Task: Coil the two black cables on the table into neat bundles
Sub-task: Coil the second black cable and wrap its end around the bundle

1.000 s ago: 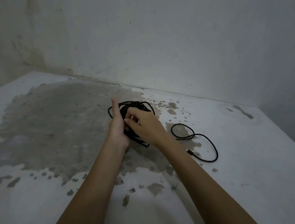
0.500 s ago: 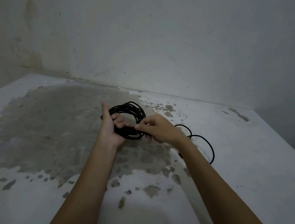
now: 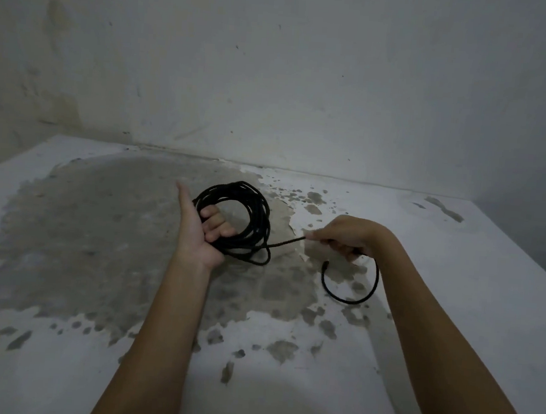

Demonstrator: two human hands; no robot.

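The left hand [image 3: 202,237] holds a round coil of thin black cable [image 3: 255,205] over the stained white counter [image 3: 471,287]. Its fingers [image 3: 218,227] curl through the loops to keep them stacked, thumb straight. The right hand [image 3: 349,237] pinches the free strand [image 3: 287,242], taut and likely ready for another wrap, while the short plug-ended tail [image 3: 349,299] curves below.

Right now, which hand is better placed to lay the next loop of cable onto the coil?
Right. The right hand pinches the loose tail leading out of the coil, so it can likely swing it round. The left hand is busy, fingers curled through the coil.
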